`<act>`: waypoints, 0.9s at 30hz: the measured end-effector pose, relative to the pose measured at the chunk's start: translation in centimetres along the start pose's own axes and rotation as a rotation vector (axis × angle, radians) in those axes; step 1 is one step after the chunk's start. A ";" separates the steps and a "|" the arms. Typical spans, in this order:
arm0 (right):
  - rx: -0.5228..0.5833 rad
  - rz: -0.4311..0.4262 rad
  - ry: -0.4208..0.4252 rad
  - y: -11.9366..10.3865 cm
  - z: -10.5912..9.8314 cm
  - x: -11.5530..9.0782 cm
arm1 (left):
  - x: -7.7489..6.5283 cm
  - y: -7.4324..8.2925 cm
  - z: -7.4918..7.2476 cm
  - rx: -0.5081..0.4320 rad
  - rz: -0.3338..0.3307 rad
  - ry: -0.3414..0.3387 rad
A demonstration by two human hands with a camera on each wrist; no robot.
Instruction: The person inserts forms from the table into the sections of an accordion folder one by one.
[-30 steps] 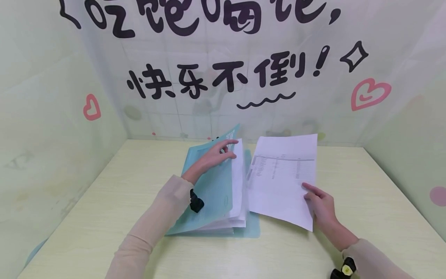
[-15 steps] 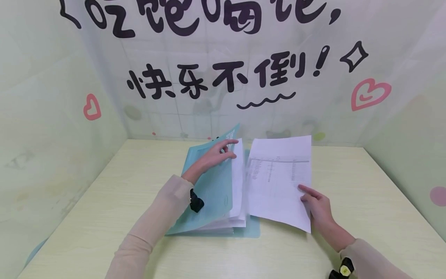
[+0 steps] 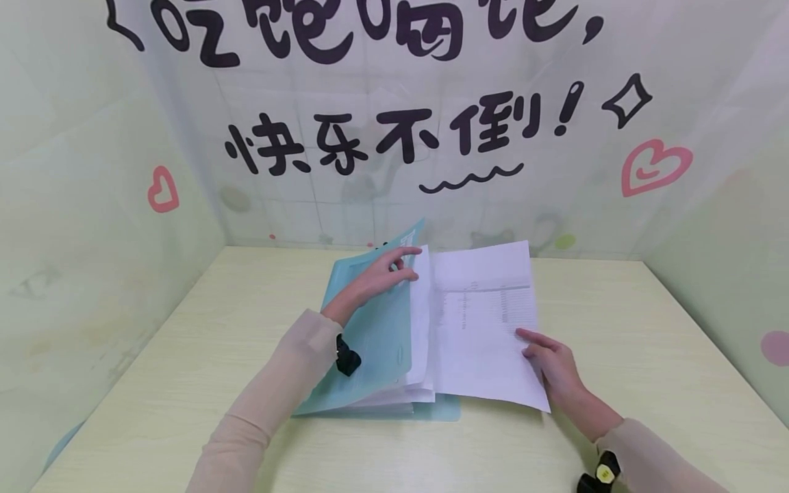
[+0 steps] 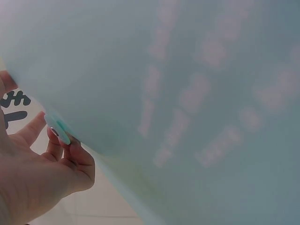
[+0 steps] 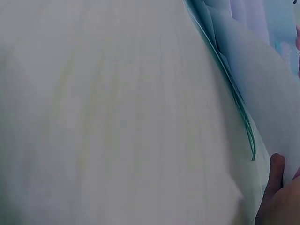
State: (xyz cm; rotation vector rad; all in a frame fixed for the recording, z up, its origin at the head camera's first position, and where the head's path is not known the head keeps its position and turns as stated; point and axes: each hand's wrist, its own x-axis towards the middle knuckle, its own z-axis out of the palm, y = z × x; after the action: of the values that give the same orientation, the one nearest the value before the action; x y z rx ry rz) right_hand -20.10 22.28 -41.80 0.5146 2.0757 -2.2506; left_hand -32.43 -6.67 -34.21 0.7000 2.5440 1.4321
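A light-blue plastic folder (image 3: 370, 342) lies on the table with its front cover raised at a slant and white pages inside. My left hand (image 3: 379, 274) holds up the cover's right edge near the top. In the left wrist view, its curled fingers (image 4: 83, 161) grip this edge beside a small mint-green oval piece (image 4: 57, 129). To the right, my right hand (image 3: 557, 370) pinches the lower right edge of a white sheet (image 3: 481, 356) printed with a table. The sheet's left edge reaches the folder's pages. In the right wrist view, the thumb (image 5: 276, 168) presses on the sheet.
The pale wooden table (image 3: 185, 356) extends around the folder on all sides. Behind it hangs a white cloth backdrop (image 3: 345, 219) with black lettering, and cloth walls close off both sides. A black device (image 3: 348, 356) is strapped to the left wrist.
My right hand has moved left with the printed sheet, bringing its left edge in against the folder's pages. The left hand and the raised cover have stayed where they were.
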 end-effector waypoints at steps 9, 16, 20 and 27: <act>-0.033 0.006 -0.064 0.0 0.5 0.4 | -0.1 0.0 0.2 0.019 -0.019 0.016; -0.057 -0.007 -0.079 0.1 1.5 0.7 | 0.0 -0.1 0.2 0.020 -0.022 0.017; -0.071 -0.010 -0.096 0.2 2.3 0.7 | 0.0 -0.1 0.2 0.013 -0.016 0.011; -0.057 0.004 -0.106 0.4 3.8 0.5 | 0.0 -0.1 0.1 -0.014 0.001 -0.013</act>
State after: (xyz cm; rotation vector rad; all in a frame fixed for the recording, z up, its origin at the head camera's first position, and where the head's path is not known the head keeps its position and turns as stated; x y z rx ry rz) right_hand -21.29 18.66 -42.16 0.3868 2.0789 -2.1587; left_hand -32.43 -6.59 -34.36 0.7062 2.5218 1.4392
